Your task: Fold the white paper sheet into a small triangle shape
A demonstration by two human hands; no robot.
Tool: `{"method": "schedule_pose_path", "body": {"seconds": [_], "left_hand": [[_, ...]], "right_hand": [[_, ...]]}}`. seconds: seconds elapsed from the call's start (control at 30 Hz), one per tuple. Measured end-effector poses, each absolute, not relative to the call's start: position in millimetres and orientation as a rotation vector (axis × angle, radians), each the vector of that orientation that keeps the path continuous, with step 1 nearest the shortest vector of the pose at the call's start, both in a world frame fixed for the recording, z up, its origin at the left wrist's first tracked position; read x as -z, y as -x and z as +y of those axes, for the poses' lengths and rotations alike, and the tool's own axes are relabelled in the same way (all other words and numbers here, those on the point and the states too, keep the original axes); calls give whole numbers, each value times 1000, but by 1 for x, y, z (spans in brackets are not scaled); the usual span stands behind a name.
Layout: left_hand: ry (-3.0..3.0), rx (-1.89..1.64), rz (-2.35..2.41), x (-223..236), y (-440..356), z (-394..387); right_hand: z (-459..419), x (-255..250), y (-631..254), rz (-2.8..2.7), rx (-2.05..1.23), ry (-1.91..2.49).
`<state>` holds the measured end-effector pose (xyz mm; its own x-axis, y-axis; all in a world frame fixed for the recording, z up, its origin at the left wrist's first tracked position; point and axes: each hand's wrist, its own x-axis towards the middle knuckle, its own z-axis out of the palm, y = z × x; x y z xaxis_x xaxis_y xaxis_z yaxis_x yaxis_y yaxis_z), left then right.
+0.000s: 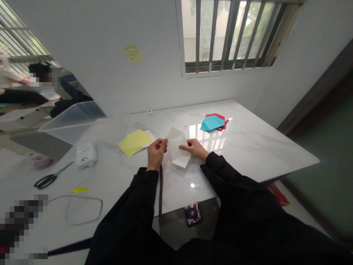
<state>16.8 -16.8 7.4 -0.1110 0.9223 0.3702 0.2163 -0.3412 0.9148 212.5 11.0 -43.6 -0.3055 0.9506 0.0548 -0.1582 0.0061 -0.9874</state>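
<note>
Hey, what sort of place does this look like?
Probably a shared indoor workroom: scissors and yellow paper lie on a marble-patterned table, and other people show at the far left.

Interior with a plain white wall (pixel 96 66) from eleven to twelve o'clock, a yellow note (pixel 134 53) fixed to it at eleven. At one o'clock, a window (pixel 216 36) with upright metal bars admits daylight; greenery shows through it. A second barred window (pixel 16 22) lies at ten o'clock, past the wall's slanting edge. The glossy white table (pixel 248 147), veined in grey, spreads across the centre, one corner pointing to three o'clock; it mirrors the barred window just right of centre and a bright spot between five and six. At half past three, a dim greenish surface (pixel 325 176), perhaps a door.
</note>
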Motion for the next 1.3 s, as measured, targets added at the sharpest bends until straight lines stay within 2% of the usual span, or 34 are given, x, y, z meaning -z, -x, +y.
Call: {"method": "schedule_pose_path", "body": {"seconds": [0.23,0.37,0.7,1.3], "left_hand": [[-1738,-1382,1282,-2,-17,-19],[-1887,-1241,1132,-1,-20,-24],[-1956,-1284,1100,4,-23,-22],[-1589,-1384,1132,-4,-27,-21]], "right_hand": [[22,47,-214,-880,-1407,848],[26,48,-213,-761,-1404,790],[18,46,-207,-971,-1356,868],[2,24,-206,-1193,-1375,988]]}}
